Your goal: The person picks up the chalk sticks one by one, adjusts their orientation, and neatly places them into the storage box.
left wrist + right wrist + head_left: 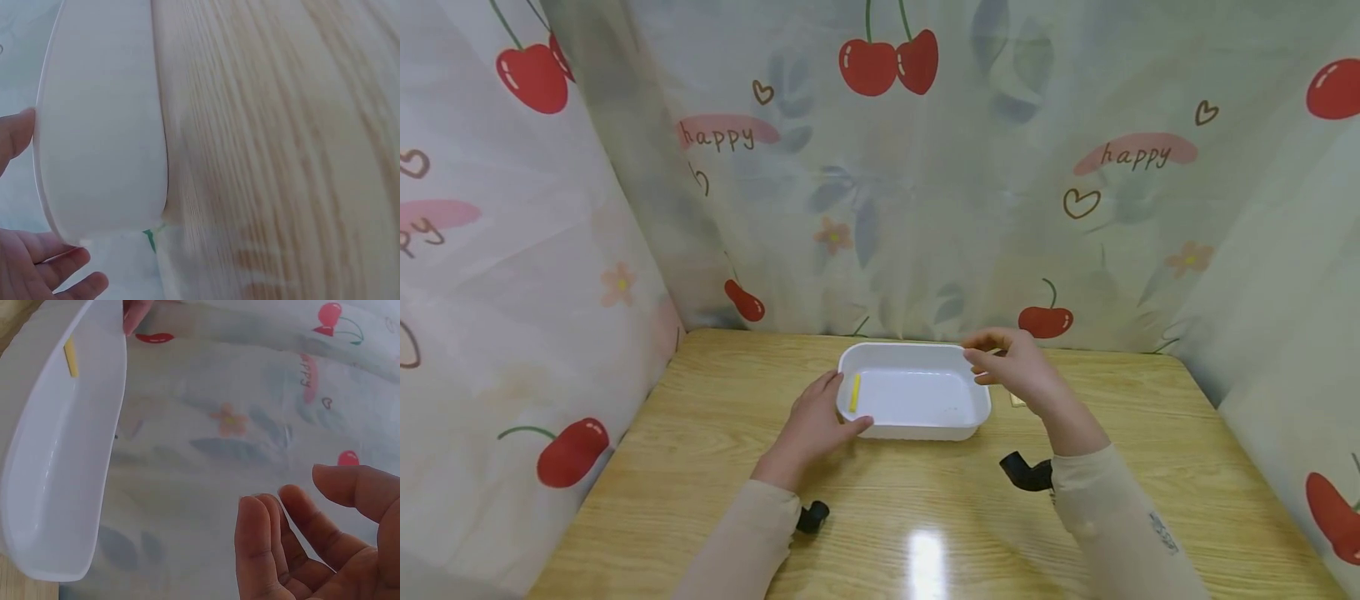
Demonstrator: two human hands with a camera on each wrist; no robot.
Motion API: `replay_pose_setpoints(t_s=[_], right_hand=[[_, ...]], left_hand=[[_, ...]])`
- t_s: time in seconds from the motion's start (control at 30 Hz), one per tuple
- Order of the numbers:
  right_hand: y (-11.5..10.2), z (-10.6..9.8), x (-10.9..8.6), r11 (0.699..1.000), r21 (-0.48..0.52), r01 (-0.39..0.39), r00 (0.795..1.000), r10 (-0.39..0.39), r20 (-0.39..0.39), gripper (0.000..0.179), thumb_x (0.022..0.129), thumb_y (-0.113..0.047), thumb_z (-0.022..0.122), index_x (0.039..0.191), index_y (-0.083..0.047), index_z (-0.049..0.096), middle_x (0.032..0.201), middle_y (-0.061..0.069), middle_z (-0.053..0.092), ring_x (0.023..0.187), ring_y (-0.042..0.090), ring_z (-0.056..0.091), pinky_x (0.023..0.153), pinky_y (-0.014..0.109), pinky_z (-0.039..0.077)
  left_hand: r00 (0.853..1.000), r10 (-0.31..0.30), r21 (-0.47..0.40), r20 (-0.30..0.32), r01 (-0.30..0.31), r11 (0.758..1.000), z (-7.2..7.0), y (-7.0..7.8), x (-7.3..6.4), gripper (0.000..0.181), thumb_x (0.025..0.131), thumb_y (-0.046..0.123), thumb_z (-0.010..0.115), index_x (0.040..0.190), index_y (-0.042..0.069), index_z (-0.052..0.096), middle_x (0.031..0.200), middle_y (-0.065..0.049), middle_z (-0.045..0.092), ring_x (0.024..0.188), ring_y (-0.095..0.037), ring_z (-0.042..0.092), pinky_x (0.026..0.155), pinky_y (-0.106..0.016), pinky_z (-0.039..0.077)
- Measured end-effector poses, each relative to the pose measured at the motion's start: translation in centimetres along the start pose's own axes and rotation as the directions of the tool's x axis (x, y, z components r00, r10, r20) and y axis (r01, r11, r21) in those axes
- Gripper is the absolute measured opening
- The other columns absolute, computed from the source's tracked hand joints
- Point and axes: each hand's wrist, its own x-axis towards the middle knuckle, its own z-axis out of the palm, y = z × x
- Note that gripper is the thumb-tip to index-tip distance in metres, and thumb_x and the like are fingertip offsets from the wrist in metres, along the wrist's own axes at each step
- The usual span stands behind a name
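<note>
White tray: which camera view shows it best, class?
Head view: the white tray fits in frame end to end. Left wrist shows mainly its outer wall, right wrist its inside, both cut off at the top.

Cherry-print curtain [917,208] is showing "happy" twice on pink smears [1135,154], plus cut-off "py" at far left. Dark mark [1163,533] on right sleeve [1112,521] is looking illegible.
</note>
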Motion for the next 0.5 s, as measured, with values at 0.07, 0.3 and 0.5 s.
replay_pose_setpoints(t_s=[0.07,0.3,0.5], right_hand=[[0.1,-0.4,-0.2,1.000,-0.011,0.000,1.000,-0.001,-0.008,0.032,0.099,-0.016,0.063,0.123,0.006,0.063,0.121,0.023,0.063,0.096,0.027,0.068,0.082,0.037,0.060],[1.5,-2.6,-0.7,0.999,-0.050,-0.014,0.999,0.012,-0.036,0.035,0.102,-0.017,0.060,0.127,0.007,0.059,0.124,0.026,0.059,0.099,0.030,0.067,0.084,0.039,0.059],[3.0,-4.6,-1.0,0.996,-0.076,-0.048,0.995,0.042,-0.088,0.041,0.103,-0.023,0.058,0.130,0.007,0.056,0.126,0.025,0.056,0.105,0.033,0.064,0.087,0.039,0.058]], left_hand=[[1.000,0.001,0.003,-0.003,-0.001,1.000,0.0,0.1,0.0,0.098,0.084,0.056,0.075,0.154,0.001,0.034,0.159,-0.017,0.032,0.145,-0.037,0.030,0.117,-0.055,0.028],[1.000,-0.012,0.005,0.003,0.012,1.000,0.0,0.2,-0.1,0.100,0.083,0.059,0.074,0.155,0.002,0.033,0.160,-0.016,0.031,0.146,-0.037,0.030,0.117,-0.055,0.027],[1.000,-0.012,0.000,-0.005,0.012,1.000,0.1,0.1,-0.2,0.099,0.083,0.057,0.075,0.155,0.003,0.033,0.160,-0.016,0.031,0.146,-0.037,0.029,0.117,-0.055,0.027]])
